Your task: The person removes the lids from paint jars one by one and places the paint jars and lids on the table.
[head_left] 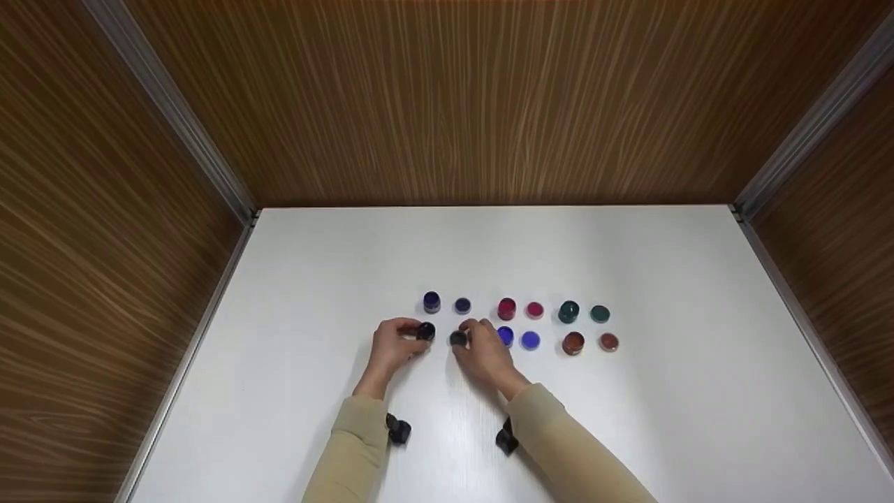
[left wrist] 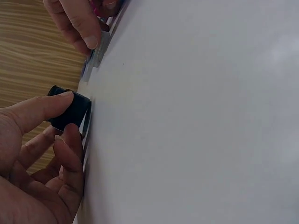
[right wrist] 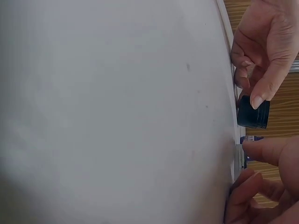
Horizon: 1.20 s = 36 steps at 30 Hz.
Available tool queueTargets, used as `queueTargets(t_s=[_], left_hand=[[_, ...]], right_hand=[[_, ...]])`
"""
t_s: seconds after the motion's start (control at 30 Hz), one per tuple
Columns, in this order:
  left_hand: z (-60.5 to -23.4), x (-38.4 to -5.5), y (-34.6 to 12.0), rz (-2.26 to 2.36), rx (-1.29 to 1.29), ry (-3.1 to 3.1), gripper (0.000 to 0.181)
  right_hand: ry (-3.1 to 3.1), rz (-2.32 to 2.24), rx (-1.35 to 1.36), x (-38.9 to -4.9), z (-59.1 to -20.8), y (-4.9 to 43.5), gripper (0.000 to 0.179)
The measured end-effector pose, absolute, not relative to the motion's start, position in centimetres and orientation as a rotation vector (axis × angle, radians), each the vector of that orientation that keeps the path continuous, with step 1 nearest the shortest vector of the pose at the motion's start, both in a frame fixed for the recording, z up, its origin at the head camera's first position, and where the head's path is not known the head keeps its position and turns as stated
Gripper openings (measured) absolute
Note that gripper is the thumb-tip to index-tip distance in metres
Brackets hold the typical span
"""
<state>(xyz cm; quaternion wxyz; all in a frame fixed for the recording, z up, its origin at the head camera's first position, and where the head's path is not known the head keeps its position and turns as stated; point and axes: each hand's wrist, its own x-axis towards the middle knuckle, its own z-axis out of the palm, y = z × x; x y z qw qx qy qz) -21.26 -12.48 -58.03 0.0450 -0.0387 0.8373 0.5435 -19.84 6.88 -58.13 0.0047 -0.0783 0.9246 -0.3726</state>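
Note:
My left hand (head_left: 390, 347) grips a small black paint jar (head_left: 425, 331) between thumb and fingers. The left wrist view shows the dark jar (left wrist: 70, 112) upright, its base close to the tabletop. Just to the right, my right hand (head_left: 485, 353) pinches a small round dark-topped lid (head_left: 458, 339) by its sides, low at the table. In the right wrist view the lid (right wrist: 239, 159) looks clear-edged and flat, with my thumb and fingers about it. A short gap separates the jar from the lid.
Behind the hands stand a dark purple jar (head_left: 431, 302) and its lid (head_left: 462, 305). To the right are red (head_left: 506, 309), green (head_left: 568, 311), blue (head_left: 505, 336) and brown (head_left: 573, 343) open jars, each with a lid beside it. Wood-grain panels (head_left: 447, 105) enclose the white table (head_left: 314, 279).

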Motion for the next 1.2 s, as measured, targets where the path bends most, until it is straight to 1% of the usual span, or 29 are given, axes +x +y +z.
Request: queueTargets(t_s=[0.5, 0.6, 0.77, 1.07, 1.2], left_hand=[[-57.9, -21.2, -12.4, 1.601, -0.102, 2.607, 0.036], [-57.9, -21.2, -12.4, 1.597, -0.101, 2.613, 0.036], [-57.9, -21.0, -12.4, 1.593, -0.087, 2.596, 0.04], [-57.2, -20.3, -12.8, 1.499, -0.109, 2.553, 0.057], [-56.8, -19.9, -13.1, 1.45, -0.116, 2.563, 0.061]], right_hand=[[2.859, -1.147, -0.178, -19.7, -57.7, 6.6, 0.03], [2.86, -1.146, -0.17, -19.8, -57.7, 6.6, 0.035], [2.856, -1.163, -0.234, -19.8, -57.9, 6.9, 0.046], [2.698, -1.214, -0.258, -19.2, -57.0, 7.5, 0.06], [2.638, -1.248, -0.282, -18.7, -56.2, 8.1, 0.063]])
